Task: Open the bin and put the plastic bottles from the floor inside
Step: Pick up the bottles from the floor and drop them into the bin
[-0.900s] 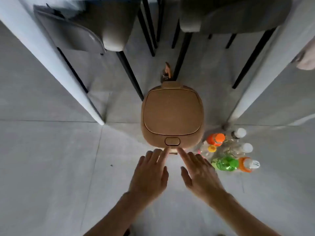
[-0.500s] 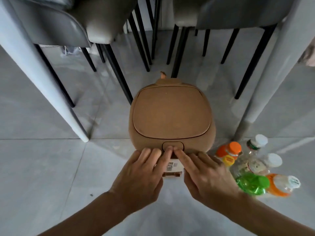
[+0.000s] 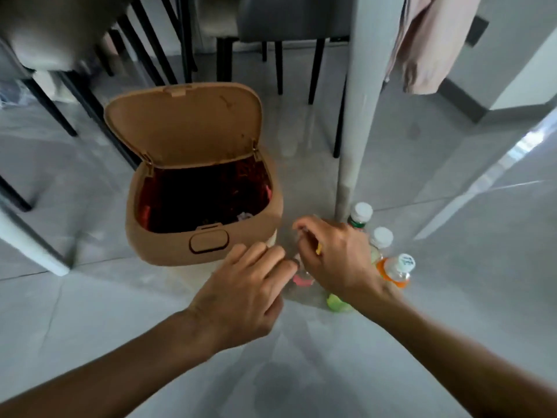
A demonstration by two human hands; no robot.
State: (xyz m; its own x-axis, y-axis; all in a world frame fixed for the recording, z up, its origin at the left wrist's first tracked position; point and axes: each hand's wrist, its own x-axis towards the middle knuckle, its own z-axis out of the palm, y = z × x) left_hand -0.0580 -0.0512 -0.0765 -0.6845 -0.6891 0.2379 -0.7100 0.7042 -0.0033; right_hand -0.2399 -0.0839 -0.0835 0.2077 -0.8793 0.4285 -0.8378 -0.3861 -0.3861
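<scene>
The tan bin stands open on the floor, its lid tilted up and back, with a dark red liner and some rubbish inside. Right of it stand several plastic bottles: a white-capped one, a second white-capped one, an orange one and a green one. My right hand is curled down over the nearest bottles, a yellow cap showing between its fingers. My left hand has bent fingers touching a clear, pink-labelled bottle; its grip is hidden.
A white table leg stands just behind the bottles. Black chair legs and grey chair seats crowd the space behind the bin. A pink cloth hangs at the upper right. Grey floor tiles spread in front.
The bin's lid, shut before under both hands' fingertips at the front button, now stands up. Both hands have moved right, onto the bottles. My view has dropped lower and shifted.
</scene>
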